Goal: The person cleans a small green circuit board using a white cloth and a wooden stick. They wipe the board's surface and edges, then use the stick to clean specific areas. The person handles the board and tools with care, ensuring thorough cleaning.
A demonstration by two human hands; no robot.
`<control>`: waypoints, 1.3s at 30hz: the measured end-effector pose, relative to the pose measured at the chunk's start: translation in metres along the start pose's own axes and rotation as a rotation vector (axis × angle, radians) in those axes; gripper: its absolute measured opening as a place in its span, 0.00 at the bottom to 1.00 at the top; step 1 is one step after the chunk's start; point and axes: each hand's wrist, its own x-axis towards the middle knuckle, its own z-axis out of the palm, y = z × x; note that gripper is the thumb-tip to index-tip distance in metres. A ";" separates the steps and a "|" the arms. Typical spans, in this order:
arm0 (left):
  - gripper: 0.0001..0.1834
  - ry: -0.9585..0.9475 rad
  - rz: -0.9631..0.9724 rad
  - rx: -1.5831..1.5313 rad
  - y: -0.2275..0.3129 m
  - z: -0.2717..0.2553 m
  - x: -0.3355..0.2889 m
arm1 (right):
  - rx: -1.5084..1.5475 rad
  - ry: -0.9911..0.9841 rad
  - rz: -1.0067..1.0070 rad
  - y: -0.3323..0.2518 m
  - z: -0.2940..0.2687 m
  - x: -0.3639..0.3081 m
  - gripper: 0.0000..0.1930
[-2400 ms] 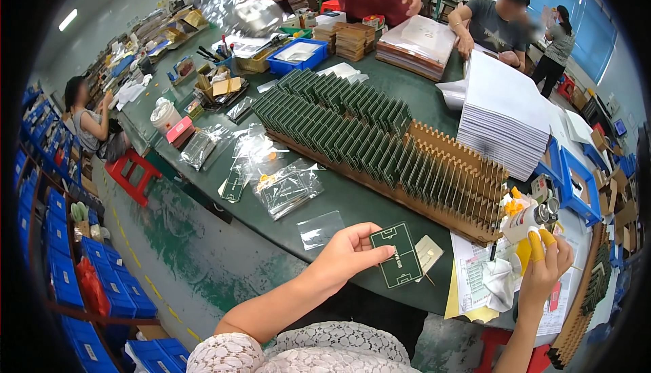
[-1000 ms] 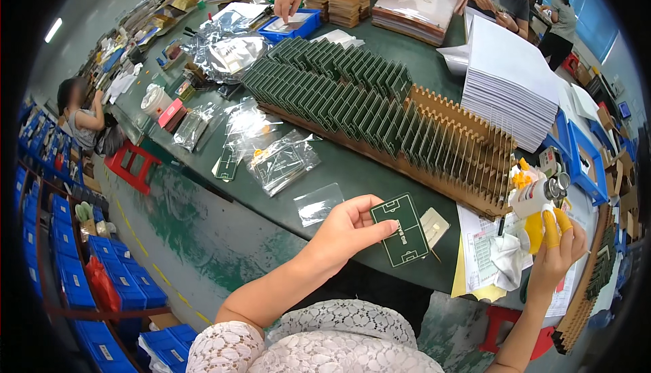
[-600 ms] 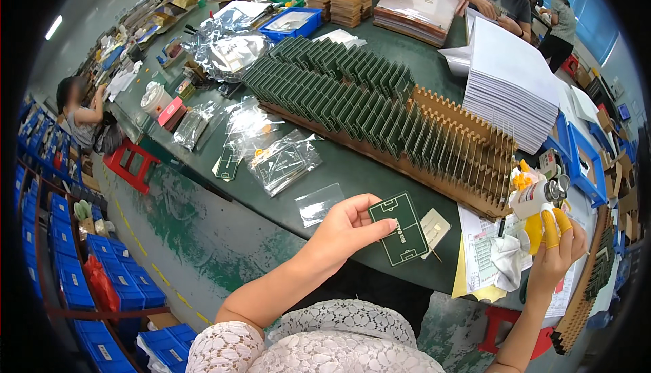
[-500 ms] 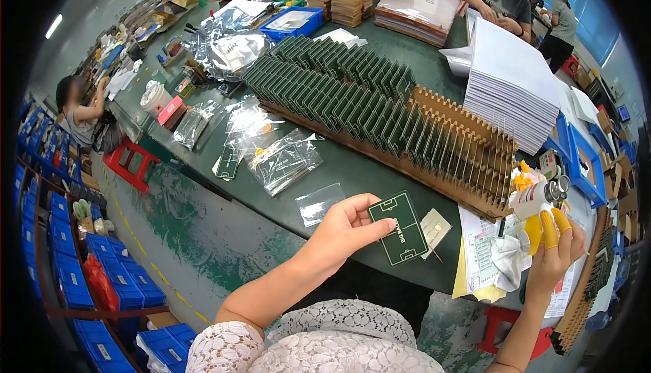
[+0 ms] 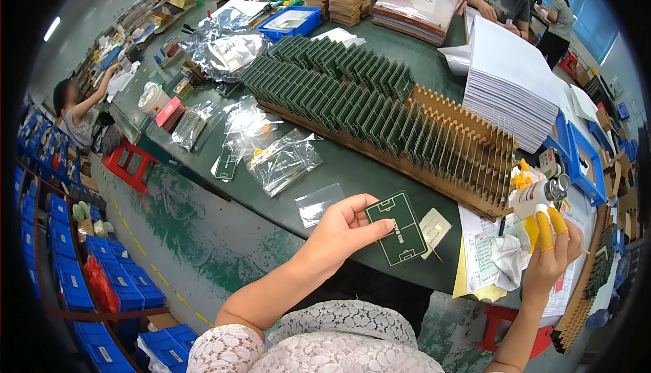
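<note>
My left hand point(image 5: 350, 229) pinches a dark green rectangular card point(image 5: 400, 237) by its left edge, thumb on top. White lines like a sports pitch and some lettering are printed on its face. At the right, my right hand point(image 5: 553, 254) is raised with yellow finger cots point(image 5: 546, 230) on two fingers. A small white wad point(image 5: 540, 209) shows at those fingertips, and a thin stick end pokes out at the hand's side. Close beyond is a white bottle point(image 5: 531, 199) with a metal cap. Under the green card's right side lies a pale card point(image 5: 436, 230) with a thin stick.
A long brown slotted rack point(image 5: 468, 119) full of upright green cards crosses the table. Clear bags point(image 5: 283, 163) lie left of it. Right are a white cloth point(image 5: 508, 258), printed sheets point(image 5: 479, 264) and a tall paper stack point(image 5: 508, 88). Co-workers sit around.
My right hand has shifted slightly with its fingertips turned upright beside the bottle. The green card stays nearly still in my left hand. A co-worker at the far left has stretched out an arm.
</note>
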 end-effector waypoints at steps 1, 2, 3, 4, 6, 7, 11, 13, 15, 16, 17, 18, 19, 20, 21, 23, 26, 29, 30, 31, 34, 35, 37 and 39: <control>0.07 -0.001 -0.001 -0.001 0.000 0.001 0.000 | -0.004 0.002 -0.001 0.001 0.000 0.000 0.18; 0.07 -0.003 0.002 -0.004 0.000 0.001 0.001 | -0.009 0.004 -0.002 0.001 0.000 -0.001 0.18; 0.07 -0.002 0.007 -0.005 -0.002 0.001 0.001 | -0.010 0.008 -0.003 0.001 0.000 -0.001 0.18; 0.07 -0.001 0.011 -0.006 -0.003 0.001 0.000 | -0.006 0.008 -0.002 0.001 0.000 -0.002 0.18; 0.07 0.000 0.002 -0.001 -0.002 0.001 -0.001 | 0.001 0.009 0.001 0.001 0.000 -0.003 0.18; 0.07 -0.008 -0.004 -0.002 -0.001 0.001 0.000 | -0.008 0.005 0.002 0.002 -0.001 -0.003 0.18; 0.08 -0.001 -0.005 0.010 -0.001 0.002 0.001 | -0.012 0.008 0.010 0.002 -0.002 -0.003 0.18; 0.08 -0.001 0.000 0.004 -0.001 0.002 0.000 | -0.002 0.010 0.014 0.001 -0.002 -0.002 0.18; 0.10 -0.011 0.013 0.004 -0.003 0.002 0.001 | 0.001 0.009 0.015 0.001 -0.004 -0.002 0.18; 0.10 -0.014 0.019 0.001 -0.004 0.001 0.001 | -0.008 0.007 0.005 0.002 -0.004 -0.001 0.18; 0.10 -0.016 0.015 -0.001 -0.004 0.001 0.002 | -0.017 0.005 -0.005 0.003 -0.004 -0.002 0.18; 0.10 -0.016 0.013 -0.003 -0.004 0.000 0.002 | -0.024 0.004 -0.015 0.003 -0.003 -0.002 0.18; 0.10 -0.016 0.010 -0.004 -0.004 0.000 0.002 | -0.025 0.005 -0.015 0.002 -0.003 -0.002 0.18; 0.10 -0.020 0.010 -0.005 -0.003 -0.001 0.002 | -0.026 0.005 -0.015 0.002 -0.002 -0.002 0.18; 0.10 -0.021 0.010 -0.006 -0.002 -0.002 0.001 | -0.025 0.007 -0.017 0.001 -0.001 -0.001 0.18; 0.10 -0.023 0.007 -0.006 -0.002 -0.004 -0.001 | -0.021 0.003 -0.018 -0.001 -0.001 -0.001 0.18; 0.10 -0.028 0.011 -0.013 -0.004 -0.007 -0.002 | -0.012 -0.010 -0.021 -0.004 -0.001 0.000 0.18; 0.11 -0.040 0.005 -0.023 -0.002 -0.007 -0.002 | -0.034 -0.004 -0.038 -0.003 -0.001 0.002 0.18; 0.11 -0.047 0.008 -0.027 -0.002 -0.008 -0.002 | -0.044 0.005 -0.046 -0.003 -0.001 0.003 0.18; 0.11 -0.053 0.012 -0.031 -0.004 -0.010 -0.002 | -0.052 0.000 -0.057 -0.003 -0.003 0.004 0.17; 0.13 -0.065 0.028 -0.060 -0.004 -0.012 -0.004 | -0.042 -0.032 -0.018 -0.006 -0.009 0.007 0.16; 0.13 -0.068 0.031 -0.069 -0.006 -0.015 -0.002 | -0.044 -0.041 -0.013 -0.006 -0.011 0.007 0.16; 0.14 -0.057 0.040 -0.092 -0.007 -0.020 -0.007 | -0.046 -0.043 -0.019 -0.009 -0.013 0.011 0.17; 0.14 -0.051 0.049 -0.086 -0.006 -0.027 -0.011 | -0.044 -0.047 -0.022 -0.007 -0.013 0.011 0.18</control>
